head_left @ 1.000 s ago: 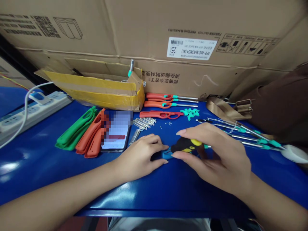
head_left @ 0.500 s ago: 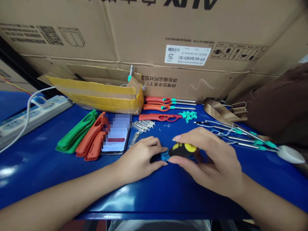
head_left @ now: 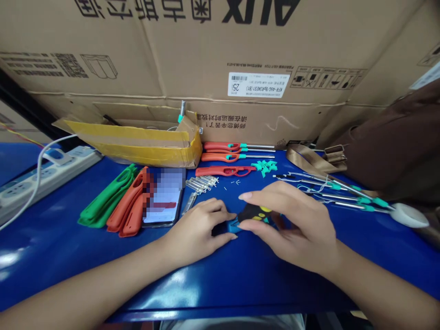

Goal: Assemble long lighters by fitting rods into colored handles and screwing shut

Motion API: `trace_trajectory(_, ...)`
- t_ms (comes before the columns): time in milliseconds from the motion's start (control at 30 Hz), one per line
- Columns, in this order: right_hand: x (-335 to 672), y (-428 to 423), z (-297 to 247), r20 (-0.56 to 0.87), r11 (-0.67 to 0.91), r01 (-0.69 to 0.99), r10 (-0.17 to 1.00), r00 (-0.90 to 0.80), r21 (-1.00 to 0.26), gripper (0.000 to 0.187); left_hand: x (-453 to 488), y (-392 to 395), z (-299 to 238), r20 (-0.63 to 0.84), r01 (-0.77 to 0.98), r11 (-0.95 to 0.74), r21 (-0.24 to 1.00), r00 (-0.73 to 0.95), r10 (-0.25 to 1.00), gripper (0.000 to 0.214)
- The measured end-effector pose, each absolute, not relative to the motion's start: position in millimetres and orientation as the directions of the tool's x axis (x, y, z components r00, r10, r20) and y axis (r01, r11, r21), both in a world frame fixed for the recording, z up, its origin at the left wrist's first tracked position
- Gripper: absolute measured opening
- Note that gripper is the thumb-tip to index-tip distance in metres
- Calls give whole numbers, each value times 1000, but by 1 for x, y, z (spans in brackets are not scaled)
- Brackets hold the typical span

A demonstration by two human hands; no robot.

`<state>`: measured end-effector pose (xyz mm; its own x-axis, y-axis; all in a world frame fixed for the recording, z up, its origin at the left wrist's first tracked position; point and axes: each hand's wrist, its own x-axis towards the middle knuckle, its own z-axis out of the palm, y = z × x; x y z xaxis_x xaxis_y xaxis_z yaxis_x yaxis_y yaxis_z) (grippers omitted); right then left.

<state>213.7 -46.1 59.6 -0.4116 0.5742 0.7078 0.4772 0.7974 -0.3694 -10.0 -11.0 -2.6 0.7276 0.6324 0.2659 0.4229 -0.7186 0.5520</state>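
My right hand is curled over a short screwdriver with a black and yellow handle, gripping it low over the blue table. My left hand is closed around a small blue part and presses it onto the table right at the screwdriver's tip. Most of the blue part is hidden under my fingers.
Green shells and orange shells lie left of a phone. Metal pins, orange lighters, teal clips and wired metal tubes lie behind my hands. A taped cardboard tray, power strip, brown bag.
Both hands stay together on the blue part. The screwdriver handle has turned in my right hand, so less yellow shows. The view has tilted slightly upward.
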Motion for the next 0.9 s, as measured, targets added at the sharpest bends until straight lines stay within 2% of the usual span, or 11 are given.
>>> trace_trajectory(100,215,-43,56,703,795,487,576,-418,-362,36,-10,-11,0,260,436,-719,541,726,636,20)
trace_trajectory(200,217,-41,56,667,814,388,578,-469,-432,45,-10,-11,1,251,435,-714,548,729,637,22)
trace_trajectory(300,216,-42,57,689,838,304,545,-478,-452,39,-11,-11,-1,255,427,-720,547,734,630,24)
trace_trajectory(400,210,-44,56,739,843,347,530,-415,-410,27,-10,-11,-3,273,426,-732,533,732,625,23)
trace_trajectory(567,208,-46,50,733,814,398,566,-377,-423,29,-9,-11,1,271,445,-741,504,732,625,23)
trace_trajectory(633,213,-44,51,738,779,378,612,-286,-500,29,-10,-10,6,223,479,-736,478,745,629,27)
trace_trajectory(733,225,-37,57,718,687,295,696,-4,-664,23,-16,-8,20,92,564,-715,414,755,649,30)
trace_trajectory(800,237,-29,63,680,648,207,709,187,-732,16,-21,-7,32,4,639,-693,334,734,679,30)
trace_trajectory(900,256,-12,68,574,589,59,752,325,-806,18,-25,-9,44,-54,702,-688,183,706,706,35)
